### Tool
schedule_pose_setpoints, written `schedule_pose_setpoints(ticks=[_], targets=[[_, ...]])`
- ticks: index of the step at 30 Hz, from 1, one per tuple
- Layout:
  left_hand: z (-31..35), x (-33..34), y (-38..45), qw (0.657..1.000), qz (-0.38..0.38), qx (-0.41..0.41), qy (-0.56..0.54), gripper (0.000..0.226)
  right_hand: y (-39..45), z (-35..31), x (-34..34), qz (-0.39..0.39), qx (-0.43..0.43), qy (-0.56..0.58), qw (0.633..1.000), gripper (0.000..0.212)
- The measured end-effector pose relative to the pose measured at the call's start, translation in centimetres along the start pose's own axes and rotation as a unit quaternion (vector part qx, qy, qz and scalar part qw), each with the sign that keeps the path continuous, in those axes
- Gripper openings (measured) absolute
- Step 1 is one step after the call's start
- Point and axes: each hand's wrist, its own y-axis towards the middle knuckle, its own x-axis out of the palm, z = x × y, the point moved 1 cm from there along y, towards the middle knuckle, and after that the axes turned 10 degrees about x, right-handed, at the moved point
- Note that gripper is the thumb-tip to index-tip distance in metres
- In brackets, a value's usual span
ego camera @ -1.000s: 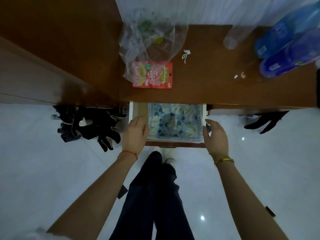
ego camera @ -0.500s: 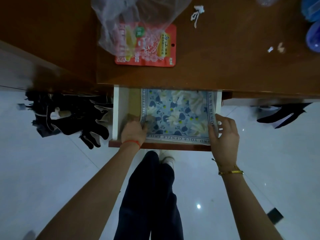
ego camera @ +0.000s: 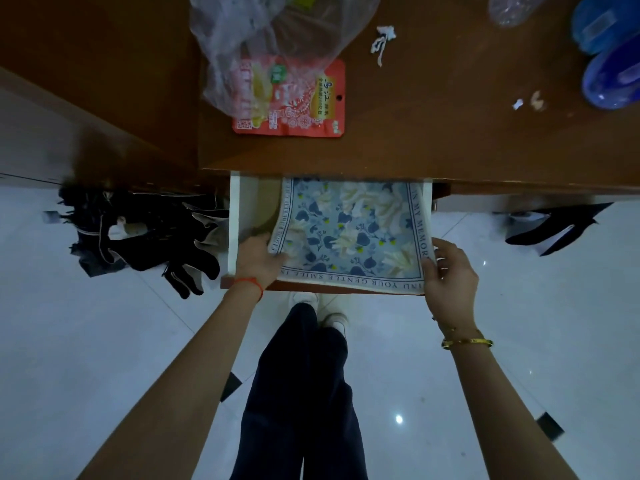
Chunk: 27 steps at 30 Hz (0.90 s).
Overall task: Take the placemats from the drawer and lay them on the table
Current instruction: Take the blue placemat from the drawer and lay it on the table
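The floral placemat (ego camera: 349,233) is seen in the open drawer (ego camera: 239,216) under the bench (ego camera: 433,133) edge — its near left corner is gripped by the left hand (ego camera: 258,259), its near right corner is pinched by the right hand (ego camera: 450,275). A red packet (ego camera: 294,98) lies on the bench beyond the drawer.

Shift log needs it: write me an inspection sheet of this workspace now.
Surface: brown wooden table, bare toward the front edge.
Job's things: blue floral placemat partly lifted in the open drawer.
Clutter: red snack packet under a clear plastic bag; white scraps; blue bottles.
Grippers: left hand grips the placemat's near-left corner; right hand pinches its near-right corner.
Cables: nothing seen.
Surroundings: white tiled floor; dark clothing piled left of the drawer.
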Motion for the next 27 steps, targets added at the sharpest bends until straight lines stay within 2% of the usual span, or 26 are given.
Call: schedule_pose_setpoints(ticks=[8, 13, 18, 23, 27], targets=[[0.9, -0.8, -6.3, 0.986, 0.033, -0.021, -0.164, 0.044, -4.1, 0.0, -1.7, -0.065, 0.031, 0.05, 0.996, 0.026], [0.3, -0.6, -9.1, 0.977, 0.037, -0.022, -0.208, 0.042, -5.3, 0.4, -1.3, -0.076, 0.068, 0.041, 0.994, 0.024], [1.1, -1.6, -11.5, 0.974, 0.035, -0.009, -0.225, 0.047, -6.0, -0.1, -2.5, -0.088, 0.053, 0.01, 0.995, 0.026], [2.6, -3.3, -16.1, 0.97, 0.034, 0.006, -0.242, 0.049, -9.0, -1.1, -5.9, -0.097, 0.048, 0.021, 0.994, 0.025], [4.8, -5.9, -21.2, 0.965, 0.039, 0.064, -0.25, 0.048, -12.7, -2.4, -10.5, -0.108, 0.045, 0.06, 0.991, 0.026]])
